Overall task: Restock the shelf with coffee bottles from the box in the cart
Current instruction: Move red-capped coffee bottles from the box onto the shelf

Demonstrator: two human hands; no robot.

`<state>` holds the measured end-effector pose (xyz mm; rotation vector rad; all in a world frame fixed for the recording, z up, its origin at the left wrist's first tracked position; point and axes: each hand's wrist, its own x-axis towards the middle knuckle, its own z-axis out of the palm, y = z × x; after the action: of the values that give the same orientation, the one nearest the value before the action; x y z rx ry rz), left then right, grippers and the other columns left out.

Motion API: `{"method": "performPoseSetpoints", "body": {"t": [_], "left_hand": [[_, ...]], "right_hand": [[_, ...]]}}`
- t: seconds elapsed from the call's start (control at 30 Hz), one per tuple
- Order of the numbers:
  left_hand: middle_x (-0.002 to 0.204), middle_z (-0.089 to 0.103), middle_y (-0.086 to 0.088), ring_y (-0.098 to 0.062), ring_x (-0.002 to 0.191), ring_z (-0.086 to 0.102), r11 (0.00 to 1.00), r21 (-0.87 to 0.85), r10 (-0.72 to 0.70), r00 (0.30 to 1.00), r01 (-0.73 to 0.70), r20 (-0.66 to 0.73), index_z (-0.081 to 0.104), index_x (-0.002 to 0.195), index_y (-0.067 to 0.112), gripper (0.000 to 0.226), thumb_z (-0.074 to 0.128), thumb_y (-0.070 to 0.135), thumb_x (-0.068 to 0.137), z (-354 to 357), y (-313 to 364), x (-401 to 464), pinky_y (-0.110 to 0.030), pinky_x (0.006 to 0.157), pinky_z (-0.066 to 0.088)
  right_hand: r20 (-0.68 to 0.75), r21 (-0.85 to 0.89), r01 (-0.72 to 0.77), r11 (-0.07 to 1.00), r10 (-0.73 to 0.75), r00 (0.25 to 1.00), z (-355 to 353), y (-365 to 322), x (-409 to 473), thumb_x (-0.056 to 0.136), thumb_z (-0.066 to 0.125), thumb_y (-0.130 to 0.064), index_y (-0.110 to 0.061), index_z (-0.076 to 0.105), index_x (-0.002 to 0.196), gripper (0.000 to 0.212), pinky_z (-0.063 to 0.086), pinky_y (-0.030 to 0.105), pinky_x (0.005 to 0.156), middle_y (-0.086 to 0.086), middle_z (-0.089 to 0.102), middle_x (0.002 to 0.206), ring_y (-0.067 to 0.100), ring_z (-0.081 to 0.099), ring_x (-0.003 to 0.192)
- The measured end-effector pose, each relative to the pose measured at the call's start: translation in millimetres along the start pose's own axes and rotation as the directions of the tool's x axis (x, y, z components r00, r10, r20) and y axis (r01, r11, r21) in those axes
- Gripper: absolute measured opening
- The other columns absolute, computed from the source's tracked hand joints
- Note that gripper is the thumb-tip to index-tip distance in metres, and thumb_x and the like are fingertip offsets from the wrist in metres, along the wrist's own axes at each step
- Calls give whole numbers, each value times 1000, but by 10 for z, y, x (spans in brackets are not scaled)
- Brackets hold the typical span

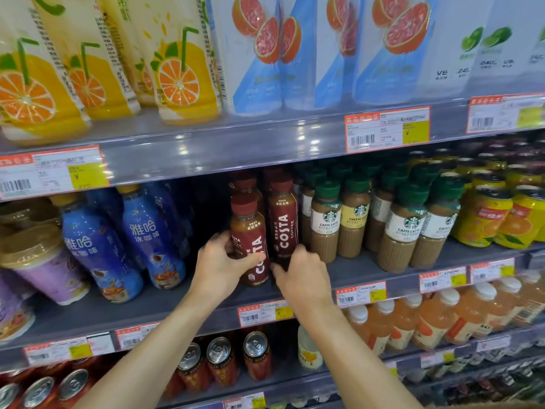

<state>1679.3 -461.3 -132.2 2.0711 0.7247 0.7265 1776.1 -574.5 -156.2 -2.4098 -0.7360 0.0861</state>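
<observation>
A: Hands first. Left hand [219,265] wraps the front Costa bottle [250,246], thumb across the label, fingers round its left side.

B: Bottle on the shelf or lifted?

A: Base hidden partly by the hand. It stands upright at the front of the middle shelf [165,308]; cannot tell if it bears weight there.

B: Right hand?

A: Right hand [300,271] is at the foot of the second Costa bottle [283,222], fingers curled round its lower right side, thumb under near the base. Some blur on the fingers. The two bottles touch, side by side, the second taller in frame and set slightly further back.

B: Behind them?

A: More Costa bottles [246,184], red caps only, in two rows going back.

B: Neighbours?

A: Right, just beside: Starbucks bottles [326,219], green caps, Caffe Latte and Cheese Latte labels, several rows deep. Beyond those, yellow orange-drink bottles [483,216]. Left, past a dark gap: blue bottles [153,231] leaning a little, then a purple cup [44,267] with a gold lid.

B: Other levels?

A: Top shelf: orange juice bottles [182,72], then pale grapefruit bottles [265,54]. Lower shelf: red cans [256,355] under the hands, peach-coloured juice bottles [436,317] to the right. Price tags [386,128] with yellow patches along every shelf edge.
</observation>
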Motion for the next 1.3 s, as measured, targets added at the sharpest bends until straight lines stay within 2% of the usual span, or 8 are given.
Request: {"method": "performPoseSetpoints", "body": {"t": [0.1,0.17,0.27,0.37,0.57,0.77,1.07,1.3], "left_hand": [[106,67,7,-1,92,62,1000,13,4,1000,-4,-4,63,115,19,48,83,27,72,35,22,44,-12,74,45],[106,66,6,-3,92,61,1000,21,-12,1000,12,-8,63,114,19,47,83,28,73,54,25,87,-11,72,42],[104,67,8,3,85,59,999,17,-51,998,51,-22,64,112,19,45,83,28,73,58,25,143,-8,68,40],[102,67,8,3,82,57,997,13,-71,997,72,-36,65,114,17,47,83,27,73,71,20,208,-6,66,39],[109,69,2,2,82,56,996,10,-86,995,87,-55,63,119,15,48,81,25,75,140,24,277,-6,65,38],[104,67,4,2,80,57,996,-7,-93,994,92,-62,64,117,13,46,82,22,75,188,60,354,-6,65,40],[119,68,-7,-17,104,64,988,15,-151,988,152,-42,62,122,12,54,83,25,74,194,82,459,-32,91,51],[124,61,-9,-26,115,57,934,309,-165,984,177,-63,55,125,10,63,70,51,80,240,-61,265,-35,92,47]], "right_hand": [[-64,-163,206,965,-219,974,138,185,-154,95,53,-42,-9,64,98,34,49,32,71,6,63,117,25,65,98],[-74,-275,285,918,-316,946,205,275,-152,94,48,-47,-12,70,80,44,54,33,67,6,71,102,25,68,97],[-88,-355,312,881,-364,927,237,356,-160,92,35,-56,-6,75,91,64,57,36,78,12,73,102,26,68,103],[-60,-385,304,872,-352,934,266,410,-195,93,31,-59,4,71,109,76,55,39,90,21,68,114,30,65,110],[47,-363,234,902,-234,971,259,353,-191,94,15,-67,7,67,114,92,52,39,93,25,65,119,32,63,113],[58,-378,243,893,-239,969,251,353,-185,91,27,-65,8,67,114,86,52,39,94,26,64,120,33,63,114],[51,-369,249,895,-248,967,270,369,-153,92,24,-65,9,64,117,88,50,41,96,27,62,122,35,60,116],[103,-358,284,890,-265,959,276,395,-124,91,19,-65,9,62,119,90,46,41,100,27,60,125,36,56,120]]}}
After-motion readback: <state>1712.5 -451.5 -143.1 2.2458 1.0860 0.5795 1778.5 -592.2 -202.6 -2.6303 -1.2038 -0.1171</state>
